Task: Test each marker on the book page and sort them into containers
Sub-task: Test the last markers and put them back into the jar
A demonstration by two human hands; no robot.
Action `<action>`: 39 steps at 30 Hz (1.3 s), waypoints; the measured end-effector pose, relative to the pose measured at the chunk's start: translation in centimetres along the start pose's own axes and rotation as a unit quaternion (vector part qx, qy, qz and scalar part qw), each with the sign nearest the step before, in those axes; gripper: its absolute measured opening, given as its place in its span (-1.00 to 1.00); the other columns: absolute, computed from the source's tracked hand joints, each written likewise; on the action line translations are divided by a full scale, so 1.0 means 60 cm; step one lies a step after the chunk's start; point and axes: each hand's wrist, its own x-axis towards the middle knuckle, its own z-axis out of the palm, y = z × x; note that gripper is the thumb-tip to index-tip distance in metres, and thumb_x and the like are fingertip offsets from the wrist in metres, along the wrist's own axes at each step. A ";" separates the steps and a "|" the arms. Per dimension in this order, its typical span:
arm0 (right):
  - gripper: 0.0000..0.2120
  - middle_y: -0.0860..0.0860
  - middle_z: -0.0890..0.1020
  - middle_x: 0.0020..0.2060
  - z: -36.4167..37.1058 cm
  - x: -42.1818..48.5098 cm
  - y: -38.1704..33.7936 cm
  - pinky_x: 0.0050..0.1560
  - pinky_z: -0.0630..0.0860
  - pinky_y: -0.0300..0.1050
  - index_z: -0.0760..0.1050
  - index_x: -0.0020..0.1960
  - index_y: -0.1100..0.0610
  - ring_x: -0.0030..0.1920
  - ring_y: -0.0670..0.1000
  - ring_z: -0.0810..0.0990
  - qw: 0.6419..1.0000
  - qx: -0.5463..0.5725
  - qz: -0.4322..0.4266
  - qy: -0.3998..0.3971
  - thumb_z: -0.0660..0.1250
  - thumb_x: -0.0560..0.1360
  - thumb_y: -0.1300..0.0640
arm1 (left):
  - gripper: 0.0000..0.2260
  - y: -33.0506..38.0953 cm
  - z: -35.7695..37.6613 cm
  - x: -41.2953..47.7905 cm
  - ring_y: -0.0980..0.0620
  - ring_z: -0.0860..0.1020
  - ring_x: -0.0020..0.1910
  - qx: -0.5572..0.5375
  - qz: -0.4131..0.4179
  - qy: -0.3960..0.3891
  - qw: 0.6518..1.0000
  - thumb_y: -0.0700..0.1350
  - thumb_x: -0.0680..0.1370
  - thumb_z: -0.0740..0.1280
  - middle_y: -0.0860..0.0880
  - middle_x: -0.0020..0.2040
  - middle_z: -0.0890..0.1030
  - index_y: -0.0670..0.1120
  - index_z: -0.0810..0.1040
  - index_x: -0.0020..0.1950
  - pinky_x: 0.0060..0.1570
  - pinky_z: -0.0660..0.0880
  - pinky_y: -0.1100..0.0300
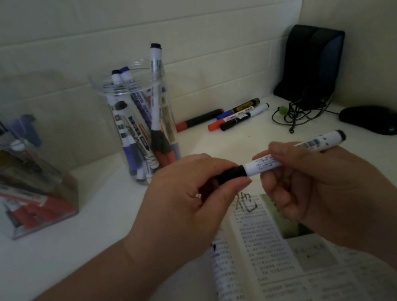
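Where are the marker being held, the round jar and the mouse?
marker [262, 164]: head view, middle of its white barrel.
round jar [103, 92]: head view, clear left wall.
mouse [371, 120]: head view, black top.

Dim light; a pale tiled wall [194, 6] runs behind a white desk [39, 255]; a plain side wall [367, 17] meets it at the desk's far right corner, where a black box [309, 63] stands.

Two containers [139, 123] [13, 181], four loose markers [197, 120] [242, 105] [224, 122] [247, 117], one held marker [262, 164], one book [262, 257].
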 end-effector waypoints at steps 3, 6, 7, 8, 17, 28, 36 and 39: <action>-0.74 0.17 0.58 -0.41 0.012 0.007 0.004 -0.58 0.41 -0.20 0.68 -0.21 0.21 -0.50 0.02 0.47 0.999 -0.036 -0.006 0.026 0.34 0.43 0.04 | -0.81 -0.005 0.002 0.000 0.16 0.50 -0.25 0.011 -0.008 -0.001 1.000 0.01 0.58 0.34 0.09 -0.23 0.60 -0.04 0.67 0.07 -0.22 0.41 0.33; -0.71 0.16 0.58 -0.40 0.019 0.014 0.005 -0.58 0.40 -0.21 0.70 -0.25 0.18 -0.50 0.00 0.47 0.996 -0.078 -0.011 0.046 0.34 0.41 -0.02 | -0.81 -0.004 0.003 0.000 0.20 0.48 -0.23 0.019 -0.006 -0.002 1.000 -0.03 0.60 0.31 0.09 -0.22 0.59 -0.06 0.65 0.11 -0.18 0.39 0.41; -0.71 0.16 0.59 -0.40 0.018 0.016 0.004 -0.58 0.40 -0.21 0.70 -0.25 0.18 -0.50 0.00 0.47 0.994 -0.091 -0.015 0.050 0.35 0.41 -0.03 | -0.81 -0.004 0.006 -0.001 0.21 0.47 -0.23 0.016 -0.012 -0.007 1.000 -0.02 0.60 0.30 0.11 -0.22 0.59 -0.05 0.65 0.11 -0.18 0.39 0.42; -0.71 0.16 0.59 -0.38 0.017 0.018 0.005 -0.57 0.40 -0.20 0.70 -0.24 0.18 -0.50 0.00 0.48 0.993 -0.101 -0.025 0.054 0.36 0.41 -0.03 | -0.81 -0.004 0.010 -0.001 0.21 0.47 -0.22 0.009 -0.020 -0.013 1.000 0.00 0.61 0.30 0.12 -0.22 0.57 -0.04 0.64 0.10 -0.18 0.39 0.40; -0.65 0.13 0.65 -0.38 0.063 0.000 -0.022 -0.49 0.50 -0.19 0.60 -0.17 0.20 -0.48 0.07 0.54 0.924 -0.271 -0.227 0.144 0.33 0.41 -0.11 | -0.59 -0.016 0.006 -0.001 0.06 0.48 -0.28 -0.121 -0.108 0.107 0.981 0.07 0.65 0.06 0.01 -0.32 0.49 -0.09 0.51 -0.25 -0.27 0.40 0.23; -0.82 0.08 0.67 -0.19 0.214 0.155 -0.148 -0.36 0.62 -0.09 0.53 0.04 0.14 -0.31 -0.03 0.65 0.827 -0.412 -0.357 0.135 0.32 0.62 0.02 | -0.65 -0.052 0.005 -0.001 0.19 0.28 -0.48 -0.153 -0.227 0.189 0.943 -0.24 0.55 0.40 0.09 -0.47 0.32 -0.07 0.28 -0.31 -0.43 0.26 0.40; -0.29 -0.01 0.60 -0.37 0.208 0.241 -0.112 -0.26 0.54 -0.35 0.16 0.56 -0.15 -0.35 -0.11 0.60 0.762 -0.523 -0.369 0.102 0.42 0.53 0.12 | -0.79 -0.056 0.006 -0.006 0.06 0.35 -0.46 -0.226 -0.197 0.143 0.943 -0.04 0.50 0.41 0.06 -0.42 0.40 0.01 0.37 -0.19 -0.42 0.37 0.11; -0.70 -0.13 0.65 -0.13 0.208 0.255 -0.111 0.06 0.52 -0.27 0.57 0.27 -0.01 -0.08 -0.14 0.60 0.689 -0.622 -0.356 0.108 0.36 0.55 0.02 | -0.83 -0.052 0.011 -0.008 0.03 0.43 -0.42 -0.208 -0.142 0.096 0.963 0.00 0.50 0.38 0.02 -0.38 0.47 0.00 0.42 -0.19 -0.37 0.44 0.09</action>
